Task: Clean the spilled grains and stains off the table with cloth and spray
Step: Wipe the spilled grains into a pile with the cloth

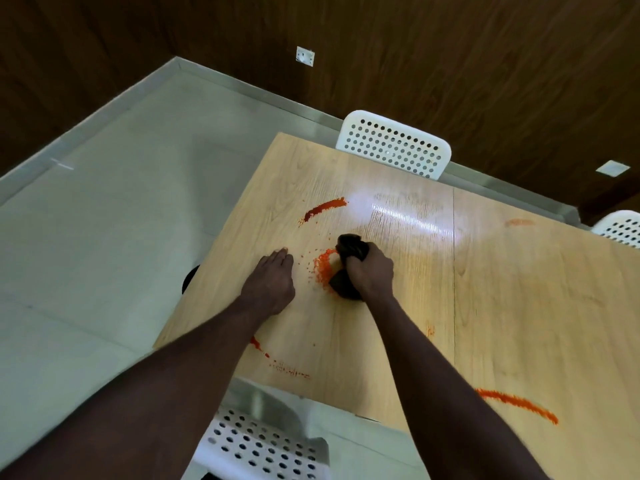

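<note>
My right hand (370, 271) grips a bunched dark cloth (351, 249) and presses it onto the light wooden table (519, 306). The cloth sits against a curved heap of orange-red grains (322, 268). My left hand (272, 280) rests flat on the table just left of that heap, fingers straight. More orange-red streaks lie on the table: one further back (325, 207), one at the near right (517, 403), and small traces by the near edge (259, 346). No spray bottle is in view.
A white perforated chair (394, 145) stands at the table's far side, another (620, 228) at the far right, and a third (263, 441) under me at the near edge. A dark round object (189, 278) shows below the table's left edge. Pale floor lies to the left.
</note>
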